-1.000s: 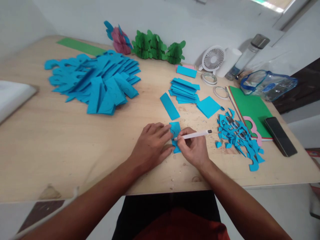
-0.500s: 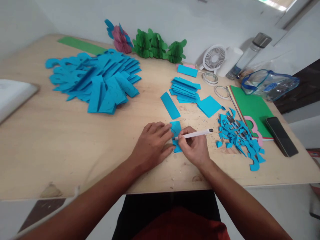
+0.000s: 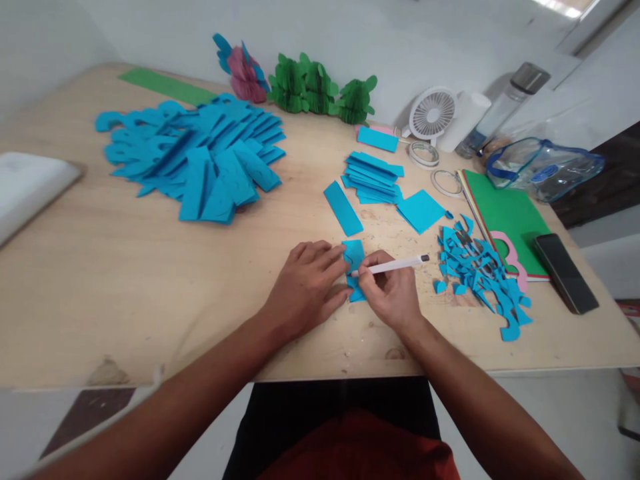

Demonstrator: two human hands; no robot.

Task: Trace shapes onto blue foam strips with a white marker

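A small blue paper piece (image 3: pixel 354 251) with a dark curved line on it lies on the table in front of me. My left hand (image 3: pixel 313 280) rests flat, its fingertips on the paper's left edge. Pinched in my right hand (image 3: pixel 393 290) is a white pen (image 3: pixel 400 264), its tip down on the paper and its dark end pointing right. Just beyond lie a blue paper strip (image 3: pixel 343 208), a stack of folded blue strips (image 3: pixel 373 177) and a blue square (image 3: pixel 421 211).
A big pile of blue cut papers (image 3: pixel 195 157) spreads at the left. Blue scraps (image 3: pixel 477 270), a phone (image 3: pixel 565 272) and green paper sheets (image 3: pixel 505 217) lie right. Behind stand green honeycomb paper shapes (image 3: pixel 305 83), a small fan (image 3: pixel 433 113) and a bottle (image 3: pixel 503 110).
The view has shifted slightly. The pen tip stays on the blue paper with barely any visible movement, and my left hand keeps its place.
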